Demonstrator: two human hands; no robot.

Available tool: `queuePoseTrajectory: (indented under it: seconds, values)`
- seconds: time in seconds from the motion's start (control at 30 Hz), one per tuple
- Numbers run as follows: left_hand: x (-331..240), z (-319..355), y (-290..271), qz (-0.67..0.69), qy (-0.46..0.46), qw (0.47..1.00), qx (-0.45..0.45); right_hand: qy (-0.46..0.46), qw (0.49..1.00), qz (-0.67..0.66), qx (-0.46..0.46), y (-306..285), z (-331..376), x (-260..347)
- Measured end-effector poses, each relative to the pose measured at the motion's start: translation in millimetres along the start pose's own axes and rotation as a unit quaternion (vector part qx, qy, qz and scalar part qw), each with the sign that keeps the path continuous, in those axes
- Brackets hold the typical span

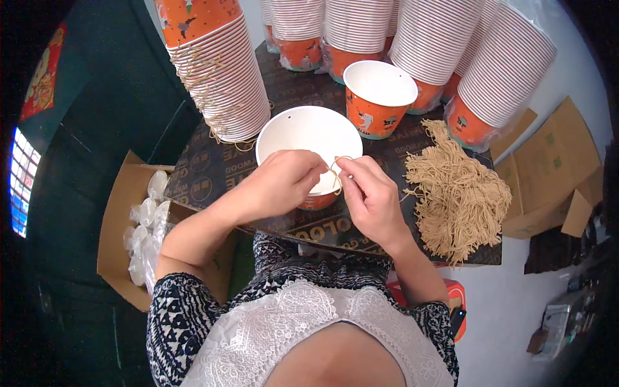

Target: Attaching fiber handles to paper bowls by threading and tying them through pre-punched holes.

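A paper bucket (pixel 303 132), white inside and orange outside, stands at the near edge of the table with a small hole in its far rim. Over its near right rim, my left hand (pixel 293 173) and my right hand (pixel 371 197) pinch a looped tan cord (pixel 336 174) between the fingertips. The cord's knot and its path at the rim are partly hidden by my fingers. A second orange paper bucket (pixel 380 84) sits upright behind, with a hole near its rim. Right of my right hand lies a heap of loose tan cords (pixel 456 197).
To the left rises a tall stack of nested buckets (pixel 222 77) with cords hanging from its rims. Several wrapped bucket stacks (pixel 509 71) line the back of the dark printed table (pixel 219 177). Cardboard boxes flank it; the left box (pixel 119 238) holds clear plastic items.
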State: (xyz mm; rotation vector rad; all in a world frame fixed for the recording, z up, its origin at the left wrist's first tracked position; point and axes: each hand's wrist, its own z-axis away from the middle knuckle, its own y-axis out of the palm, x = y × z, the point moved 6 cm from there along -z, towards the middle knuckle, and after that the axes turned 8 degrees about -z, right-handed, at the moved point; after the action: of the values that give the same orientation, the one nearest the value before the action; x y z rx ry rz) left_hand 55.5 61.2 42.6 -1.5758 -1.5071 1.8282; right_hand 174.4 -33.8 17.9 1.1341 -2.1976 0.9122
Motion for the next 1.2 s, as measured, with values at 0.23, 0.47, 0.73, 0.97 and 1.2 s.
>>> queuePoseTrajectory:
  seconds: [0.23,0.47,0.73,0.97,1.2]
  values:
    - [11.1,-24.5,12.5,0.130,-0.021,0.976,0.174,-0.009,1.000,-0.004,-0.012,1.6,3.2,-1.4]
    - [22.2,-31.7,20.0,0.230,-0.102,0.951,0.178,0.002,1.000,0.002,-0.016,0.2,5.6,-0.3]
    - [17.5,-27.6,18.5,0.306,-0.114,0.933,0.150,-0.001,0.999,-0.019,-0.044,-6.5,1.5,-0.3]
    - [13.4,-26.7,22.1,0.351,-0.093,0.915,0.173,0.002,0.999,-0.014,-0.043,-5.8,2.1,-0.8]
    - [12.9,-28.1,24.8,0.330,-0.083,0.923,0.181,0.004,0.999,-0.022,-0.043,-5.7,2.4,-1.6]
